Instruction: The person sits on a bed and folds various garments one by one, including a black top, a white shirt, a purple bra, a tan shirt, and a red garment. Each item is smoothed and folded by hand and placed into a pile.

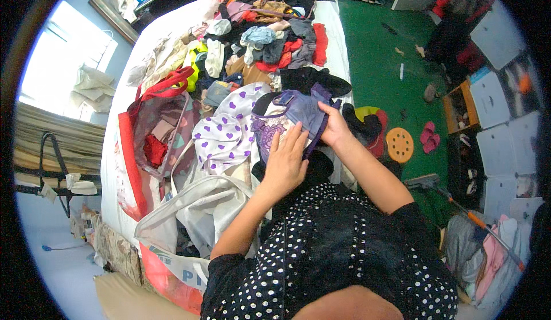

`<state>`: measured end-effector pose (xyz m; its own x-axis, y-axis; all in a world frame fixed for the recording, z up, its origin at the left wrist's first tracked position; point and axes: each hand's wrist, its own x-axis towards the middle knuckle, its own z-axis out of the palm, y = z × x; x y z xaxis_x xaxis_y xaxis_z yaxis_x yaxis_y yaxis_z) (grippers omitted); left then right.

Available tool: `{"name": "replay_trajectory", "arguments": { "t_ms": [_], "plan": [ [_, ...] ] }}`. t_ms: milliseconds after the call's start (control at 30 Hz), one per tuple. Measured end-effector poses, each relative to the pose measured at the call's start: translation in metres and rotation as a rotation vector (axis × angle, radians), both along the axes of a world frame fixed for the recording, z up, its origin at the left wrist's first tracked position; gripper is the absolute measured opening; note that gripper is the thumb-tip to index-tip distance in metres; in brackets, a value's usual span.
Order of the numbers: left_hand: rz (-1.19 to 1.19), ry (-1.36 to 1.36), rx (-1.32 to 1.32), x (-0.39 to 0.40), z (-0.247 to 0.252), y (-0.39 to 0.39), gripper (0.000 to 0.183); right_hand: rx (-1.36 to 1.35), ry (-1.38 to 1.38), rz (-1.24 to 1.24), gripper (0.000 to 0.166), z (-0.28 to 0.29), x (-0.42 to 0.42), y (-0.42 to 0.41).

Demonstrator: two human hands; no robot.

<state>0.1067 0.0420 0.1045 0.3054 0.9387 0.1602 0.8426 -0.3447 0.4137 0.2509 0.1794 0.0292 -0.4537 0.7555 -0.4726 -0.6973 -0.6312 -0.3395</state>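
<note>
A purple bra point(303, 111) with lace and flower embroidery on its cups lies folded together in front of my body. My right hand point(335, 124) grips its right side, thumb on top. On the embroidered cup rests my left hand point(286, 158), flat, with its fingers extended. White cloth with purple hearts point(221, 141) lies just left of the bra. Beyond the bra is a black garment point(318, 81). Farther left stands an open bag with red trim point(137, 161), holding a red cloth point(156, 150) and other folded pieces.
Socks and mixed clothes point(258, 36) are heaped over the bed's white sheet point(148, 40). A large white bag point(206, 199) sits at my left. On the green floor point(370, 44) are a round orange stool point(399, 145), pink slippers point(429, 137) and a long-handled mop point(473, 219). Storage boxes point(499, 152) line the right.
</note>
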Motion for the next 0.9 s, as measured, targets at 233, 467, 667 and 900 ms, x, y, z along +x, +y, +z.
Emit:
{"name": "replay_trajectory", "arguments": {
  "t_ms": [233,467,667,900],
  "plan": [
    [0.126,-0.018,0.044,-0.036,0.01,-0.011,0.059,0.147,0.065,-0.099,0.039,0.044,0.023,0.003],
    [0.339,0.009,0.13,-0.027,0.026,0.009,0.061,0.208,0.006,-0.176,0.018,0.05,0.04,0.012],
    [0.19,-0.195,0.32,0.006,0.027,0.055,0.066,0.597,-0.196,-0.035,0.021,0.093,0.016,-0.003],
    [0.218,-0.384,0.184,-0.005,0.037,0.121,0.025,0.875,-0.776,0.087,0.031,0.128,0.012,0.019]
  ]
}}
